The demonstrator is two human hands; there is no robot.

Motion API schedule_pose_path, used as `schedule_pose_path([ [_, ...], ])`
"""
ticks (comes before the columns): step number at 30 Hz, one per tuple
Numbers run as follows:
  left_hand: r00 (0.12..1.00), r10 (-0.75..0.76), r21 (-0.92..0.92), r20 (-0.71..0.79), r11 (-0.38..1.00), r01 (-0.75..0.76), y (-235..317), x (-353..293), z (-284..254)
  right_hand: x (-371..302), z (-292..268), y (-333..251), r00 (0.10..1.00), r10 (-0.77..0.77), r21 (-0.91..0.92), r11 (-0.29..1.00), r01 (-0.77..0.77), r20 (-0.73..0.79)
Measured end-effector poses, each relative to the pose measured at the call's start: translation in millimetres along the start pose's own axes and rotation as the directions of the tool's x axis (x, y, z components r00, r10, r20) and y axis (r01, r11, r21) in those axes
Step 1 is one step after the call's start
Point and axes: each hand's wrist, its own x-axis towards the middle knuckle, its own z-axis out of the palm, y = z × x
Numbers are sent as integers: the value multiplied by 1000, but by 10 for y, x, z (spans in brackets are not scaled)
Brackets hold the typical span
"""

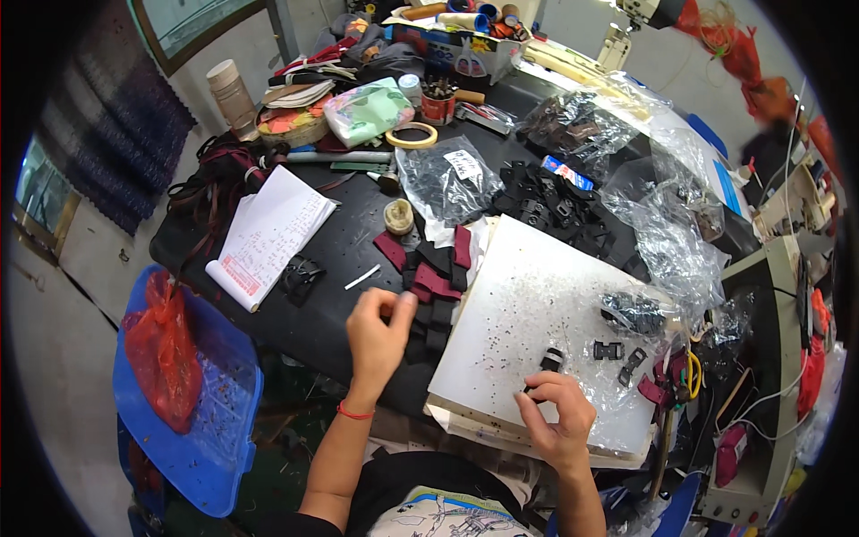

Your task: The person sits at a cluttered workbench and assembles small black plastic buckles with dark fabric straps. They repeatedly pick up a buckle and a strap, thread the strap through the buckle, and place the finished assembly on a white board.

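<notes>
At lower right of centre, the right hand (559, 416) bends its fingers beside a black buckle (552, 359) on a white board (501, 286); whether they grip anything cannot be told. Near centre, the left hand (378, 345) curls its fingers, their tips too unclear to call joined, partly covering maroon and black straps (437, 282). Beyond, a crumpled clear bag (573, 125) obscures dark contents, and the top edge cuts off a pale machine (616, 49).

Bright light, clear plastic (673, 234) glinting (edges bowed, corners black).
</notes>
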Motion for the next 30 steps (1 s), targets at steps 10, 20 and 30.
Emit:
schedule_pose_path([
  [10,934,-64,-673,352,677,300,601,-53,-135,14,102,-176,987,149,146,980,-139,-64],
  [20,835,-52,-621,548,643,447,886,-513,-105,217,117,-422,934,356,203,918,-342,-36],
  [30,874,-9,-602,485,722,341,782,-587,11,176,165,-278,931,365,276,897,-345,-23],
])
